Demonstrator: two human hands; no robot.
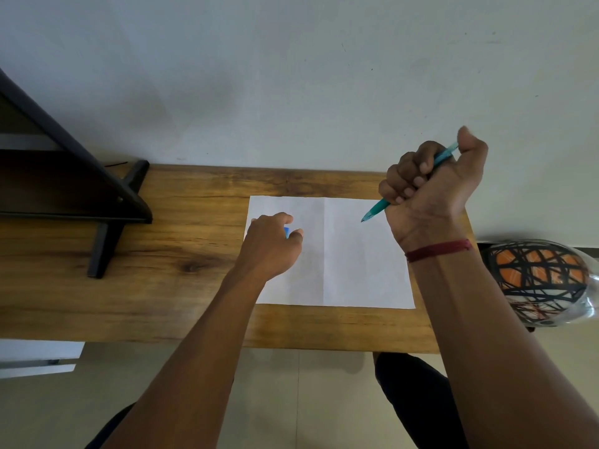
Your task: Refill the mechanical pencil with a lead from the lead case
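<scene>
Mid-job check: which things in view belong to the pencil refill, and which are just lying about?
Job:
- teal mechanical pencil, held in the right hand
- blue lead case, under the left hand
- white paper as work surface

Lying about:
- black stand on the wooden table
- patterned helmet at right

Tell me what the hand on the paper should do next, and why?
Probably lift the blue lead case off the paper. The left hand already curls around it, while the right hand holds the teal pencil raised, waiting for a lead.
</scene>
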